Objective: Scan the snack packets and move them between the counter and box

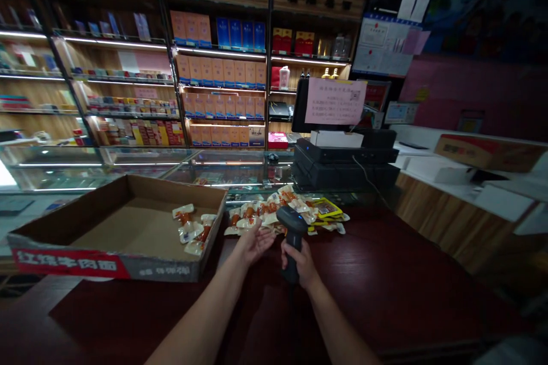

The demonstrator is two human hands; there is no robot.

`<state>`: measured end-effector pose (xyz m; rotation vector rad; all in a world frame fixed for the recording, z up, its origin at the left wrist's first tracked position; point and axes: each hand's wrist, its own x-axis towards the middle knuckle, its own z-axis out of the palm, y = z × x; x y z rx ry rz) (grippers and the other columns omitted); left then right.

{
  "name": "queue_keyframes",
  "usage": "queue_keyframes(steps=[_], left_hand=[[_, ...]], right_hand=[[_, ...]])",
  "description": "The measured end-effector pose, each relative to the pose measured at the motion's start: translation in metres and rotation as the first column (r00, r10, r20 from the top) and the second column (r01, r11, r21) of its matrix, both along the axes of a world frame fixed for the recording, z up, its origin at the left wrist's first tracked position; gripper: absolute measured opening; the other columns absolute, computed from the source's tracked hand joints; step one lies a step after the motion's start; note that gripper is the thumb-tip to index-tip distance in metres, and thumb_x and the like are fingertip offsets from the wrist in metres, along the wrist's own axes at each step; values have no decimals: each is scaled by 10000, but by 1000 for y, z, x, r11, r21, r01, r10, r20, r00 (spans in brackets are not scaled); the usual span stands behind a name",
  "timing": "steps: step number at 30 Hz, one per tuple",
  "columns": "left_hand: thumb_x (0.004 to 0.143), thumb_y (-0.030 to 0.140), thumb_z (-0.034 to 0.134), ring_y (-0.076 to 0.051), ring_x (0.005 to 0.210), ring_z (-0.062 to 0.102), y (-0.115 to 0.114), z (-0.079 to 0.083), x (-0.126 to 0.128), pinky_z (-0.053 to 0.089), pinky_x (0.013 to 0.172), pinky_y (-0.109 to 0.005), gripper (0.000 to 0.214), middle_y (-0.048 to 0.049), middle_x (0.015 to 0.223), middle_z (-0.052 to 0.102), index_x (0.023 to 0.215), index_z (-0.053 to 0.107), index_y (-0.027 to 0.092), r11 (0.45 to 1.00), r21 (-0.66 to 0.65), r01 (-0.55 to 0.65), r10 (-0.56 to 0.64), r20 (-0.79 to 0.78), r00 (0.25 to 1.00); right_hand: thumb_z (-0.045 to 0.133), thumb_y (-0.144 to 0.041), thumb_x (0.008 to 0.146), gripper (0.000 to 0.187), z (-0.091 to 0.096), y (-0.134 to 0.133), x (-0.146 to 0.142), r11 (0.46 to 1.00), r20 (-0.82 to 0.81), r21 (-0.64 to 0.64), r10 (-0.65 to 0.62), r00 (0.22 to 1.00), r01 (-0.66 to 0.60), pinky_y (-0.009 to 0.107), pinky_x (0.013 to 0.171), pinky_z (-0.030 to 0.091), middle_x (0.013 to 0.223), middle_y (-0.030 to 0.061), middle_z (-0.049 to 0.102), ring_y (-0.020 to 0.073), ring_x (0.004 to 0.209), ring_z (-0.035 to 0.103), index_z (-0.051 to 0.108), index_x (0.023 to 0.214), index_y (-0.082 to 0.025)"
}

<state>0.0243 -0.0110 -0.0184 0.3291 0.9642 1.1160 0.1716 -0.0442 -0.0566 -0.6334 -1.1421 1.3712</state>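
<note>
My right hand (299, 262) is wrapped round the handle of a black barcode scanner (291, 219), held upright above the dark red tabletop. To its left, my left hand (256, 242) is open, palm turned up and fingers stretched toward the scanner. Just beyond both hands lies a pile of clear-and-white snack packets (250, 211) with brown-orange food inside. Yellow packets (326, 207) sit at the pile's right end. A shallow cardboard box (107, 265) stands on the left, with several similar packets (201, 231) in its right part.
Behind the pile is a glass display counter (214, 158). A black cash register (342, 162) with a pink notice (336, 101) stands at the back right. Shelves of boxed goods (222, 71) line the wall. Farther right, a brown carton (488, 152) rests on a white counter.
</note>
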Motion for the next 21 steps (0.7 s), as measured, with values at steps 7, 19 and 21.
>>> queue_keyframes(steps=[7, 19, 21], left_hand=[[836, 162, 549, -95, 408, 564, 34, -4, 40, 341, 283, -114, 93, -37, 606, 593, 770, 519, 104, 934, -125, -335, 342, 34, 939], [650, 121, 615, -87, 440, 522, 37, 1, 29, 401, 388, -165, 116, 38, 534, 510, 670, 504, 148, 827, 233, -511, 553, -175, 815], [646, 158, 599, -102, 530, 559, 30, -4, 13, 459, 466, -198, 94, 34, 595, 538, 703, 526, 158, 771, 451, -450, 592, -245, 768]], right_hand=[[674, -336, 689, 363, -10, 0, 10, 1000, -58, -4, -22, 998, 22, 210, 363, 405, 606, -58, 522, 71, 369, 446, 507, 962, -165], [690, -343, 668, 404, -4, -2, 11, 1000, -86, -17, -22, 996, 21, 217, 360, 409, 598, -53, 535, 75, 365, 450, 529, 989, -157], [689, -337, 673, 406, -5, -2, 11, 1000, -99, -20, 2, 995, -4, 215, 362, 411, 606, -54, 534, 74, 370, 455, 527, 1000, -159]])
